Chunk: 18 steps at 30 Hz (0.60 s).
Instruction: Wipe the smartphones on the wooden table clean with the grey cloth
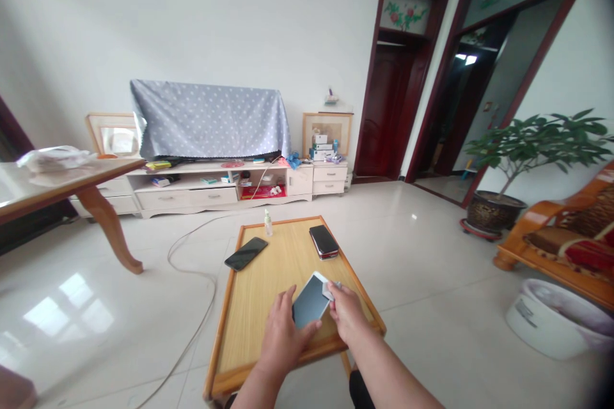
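A white smartphone [311, 300] lay screen-up near the middle of the near edge of a low wooden table [254, 313]. The left hand [288, 339] rested on the phone's lower left side, its fingers [300, 332] extended rather than clenched. The right hand [348, 313] pinched a small white cloth [329, 291] against the phone's upper right corner. Near the table's far left corner lay a black smartphone [245, 254]; near the far right corner lay a dark smartphone [323, 241]. A small clear bottle [267, 223] stood at the far edge.
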Each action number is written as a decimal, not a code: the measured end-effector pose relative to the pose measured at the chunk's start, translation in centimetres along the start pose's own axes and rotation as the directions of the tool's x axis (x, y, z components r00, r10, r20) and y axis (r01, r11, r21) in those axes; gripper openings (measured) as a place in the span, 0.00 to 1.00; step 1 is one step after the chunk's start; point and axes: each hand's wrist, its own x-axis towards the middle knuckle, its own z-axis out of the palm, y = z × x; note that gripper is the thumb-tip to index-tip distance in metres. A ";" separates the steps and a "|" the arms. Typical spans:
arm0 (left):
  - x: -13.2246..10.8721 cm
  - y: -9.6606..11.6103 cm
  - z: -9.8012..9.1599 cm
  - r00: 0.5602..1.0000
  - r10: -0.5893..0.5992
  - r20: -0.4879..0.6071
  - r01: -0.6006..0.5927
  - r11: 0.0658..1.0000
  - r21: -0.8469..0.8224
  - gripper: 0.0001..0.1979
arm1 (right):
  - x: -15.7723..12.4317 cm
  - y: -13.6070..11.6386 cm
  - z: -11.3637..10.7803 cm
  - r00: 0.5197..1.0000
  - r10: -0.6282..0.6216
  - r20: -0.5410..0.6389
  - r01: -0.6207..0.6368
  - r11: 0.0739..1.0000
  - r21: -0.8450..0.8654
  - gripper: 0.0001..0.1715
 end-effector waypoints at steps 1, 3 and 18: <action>-0.1 -0.1 0.1 1.000 0.020 0.015 -0.020 0.999 0.047 0.43 | 0.3 0.3 -0.2 1.000 0.005 -0.019 -0.005 1.000 0.011 0.19; -0.3 -0.1 0.5 0.998 0.047 0.034 -0.051 0.993 0.105 0.42 | 0.8 0.8 -0.5 0.999 0.013 -0.048 -0.012 1.000 0.029 0.17; 0.5 -0.1 1.4 1.000 0.008 0.011 -0.009 0.993 0.116 0.28 | 1.3 1.0 -1.8 0.974 -0.226 -0.008 0.220 0.953 -0.208 0.21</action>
